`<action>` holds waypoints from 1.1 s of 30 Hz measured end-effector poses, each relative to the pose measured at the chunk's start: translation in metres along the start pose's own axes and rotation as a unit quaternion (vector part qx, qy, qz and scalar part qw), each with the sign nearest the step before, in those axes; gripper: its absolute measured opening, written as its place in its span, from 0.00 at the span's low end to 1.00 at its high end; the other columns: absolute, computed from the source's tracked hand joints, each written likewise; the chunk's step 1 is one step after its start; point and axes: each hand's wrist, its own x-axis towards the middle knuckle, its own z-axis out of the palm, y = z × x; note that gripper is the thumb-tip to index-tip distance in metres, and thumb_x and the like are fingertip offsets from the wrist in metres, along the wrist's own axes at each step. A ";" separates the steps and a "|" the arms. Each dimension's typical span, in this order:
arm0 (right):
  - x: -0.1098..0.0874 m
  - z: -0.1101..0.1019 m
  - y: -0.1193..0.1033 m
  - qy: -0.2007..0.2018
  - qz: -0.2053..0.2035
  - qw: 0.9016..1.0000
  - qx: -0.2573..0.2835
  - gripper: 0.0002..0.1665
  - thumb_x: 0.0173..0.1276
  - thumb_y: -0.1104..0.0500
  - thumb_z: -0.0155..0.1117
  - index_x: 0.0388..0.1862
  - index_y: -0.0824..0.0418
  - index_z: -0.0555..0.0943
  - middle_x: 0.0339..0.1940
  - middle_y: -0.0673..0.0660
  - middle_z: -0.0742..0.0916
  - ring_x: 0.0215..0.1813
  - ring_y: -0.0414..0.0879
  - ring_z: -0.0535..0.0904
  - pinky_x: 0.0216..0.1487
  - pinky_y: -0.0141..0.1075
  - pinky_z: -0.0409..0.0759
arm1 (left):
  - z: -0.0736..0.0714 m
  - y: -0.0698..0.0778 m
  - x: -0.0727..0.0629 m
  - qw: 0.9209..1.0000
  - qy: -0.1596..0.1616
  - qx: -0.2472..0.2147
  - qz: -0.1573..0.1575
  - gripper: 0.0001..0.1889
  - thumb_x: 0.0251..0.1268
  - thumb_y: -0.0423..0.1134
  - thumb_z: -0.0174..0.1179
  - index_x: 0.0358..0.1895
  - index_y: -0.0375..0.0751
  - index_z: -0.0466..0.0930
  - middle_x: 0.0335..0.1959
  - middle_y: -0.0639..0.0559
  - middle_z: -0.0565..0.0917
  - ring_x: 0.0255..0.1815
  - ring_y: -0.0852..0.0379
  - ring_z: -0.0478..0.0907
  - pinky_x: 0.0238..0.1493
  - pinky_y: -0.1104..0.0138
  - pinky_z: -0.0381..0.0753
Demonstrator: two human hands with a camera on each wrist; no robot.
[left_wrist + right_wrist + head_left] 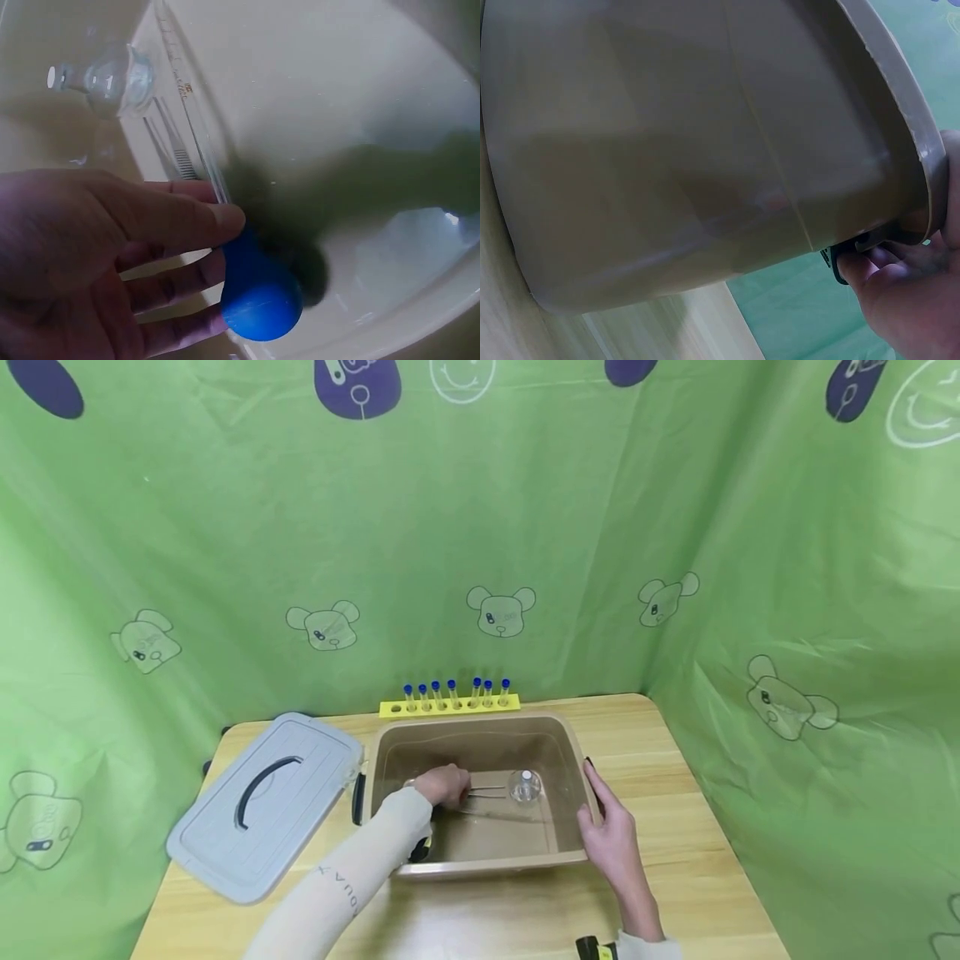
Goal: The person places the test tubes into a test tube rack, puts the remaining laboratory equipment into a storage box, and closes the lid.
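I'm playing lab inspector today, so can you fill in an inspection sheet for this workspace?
Surface: wood-grain table.
Job's things: brown bin containing tweezers, a capped glass vessel and a blue-bulbed pipette.
Clutter: black-handled grey lid, left of the bin; yellow rack behind it with seven blue-capped tubes.
Grippers: left grip pinches the pipette inside the bin; right grip holds the bin's right end.
Cables: nothing seen.
Surroundings: green curtain with cartoon animal heads.

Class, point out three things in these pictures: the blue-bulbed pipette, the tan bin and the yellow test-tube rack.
Blue-bulbed pipette [262, 301]: left wrist view, on its bulb.
Tan bin [495, 863]: head view, on its near rim.
Yellow test-tube rack [445, 711]: head view, on its near edge.
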 end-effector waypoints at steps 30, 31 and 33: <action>0.000 0.001 -0.002 -0.008 0.002 1.000 0.001 0.41 0.69 0.77 0.53 0.80 0.56 0.66 0.80 0.61 0.67 0.71 0.60 0.70 0.50 0.37 0.85 | -0.020 -0.001 -0.007 0.997 -0.039 -0.048 -0.042 0.12 0.48 0.24 0.73 0.29 0.45 0.84 0.26 0.55 0.79 0.28 0.59 0.74 0.26 0.67 0.78; 0.000 0.001 -0.002 -0.006 0.004 1.000 0.001 0.42 0.69 0.77 0.53 0.80 0.56 0.66 0.80 0.61 0.67 0.71 0.60 0.70 0.49 0.35 0.86 | -0.024 0.000 -0.008 0.997 -0.042 -0.054 -0.041 0.13 0.47 0.23 0.73 0.32 0.44 0.86 0.27 0.56 0.79 0.29 0.59 0.74 0.27 0.68 0.78; 0.000 0.000 -0.002 -0.002 0.010 1.000 0.002 0.42 0.68 0.77 0.53 0.80 0.56 0.66 0.79 0.62 0.67 0.70 0.61 0.71 0.45 0.32 0.86 | -0.033 0.001 -0.011 0.996 -0.045 -0.069 -0.038 0.16 0.45 0.23 0.75 0.38 0.43 0.88 0.29 0.56 0.81 0.30 0.59 0.75 0.29 0.68 0.79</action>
